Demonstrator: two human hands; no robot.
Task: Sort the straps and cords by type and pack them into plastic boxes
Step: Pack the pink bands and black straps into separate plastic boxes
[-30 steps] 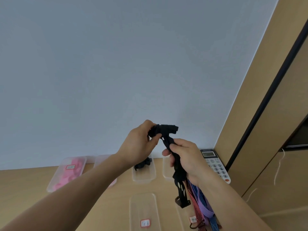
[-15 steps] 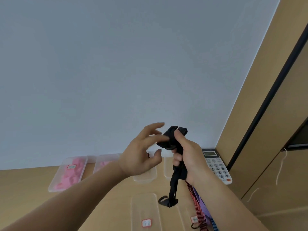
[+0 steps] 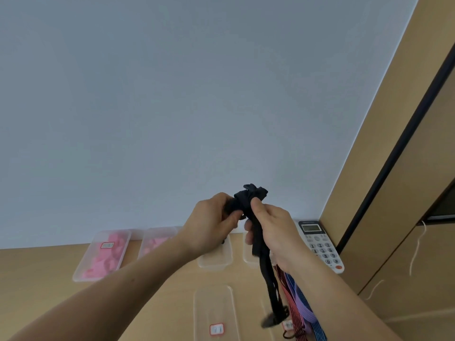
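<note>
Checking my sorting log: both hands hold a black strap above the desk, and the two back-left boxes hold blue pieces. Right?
No: the head view shows pink pieces, not blue, in those boxes. The left hand and right hand do hold the strap above the desk.

Soft, even, shadowless light; wide-angle lens bows the edges, and the black strap's (image 3: 270, 289) dangling end is motion-blurred.
</note>
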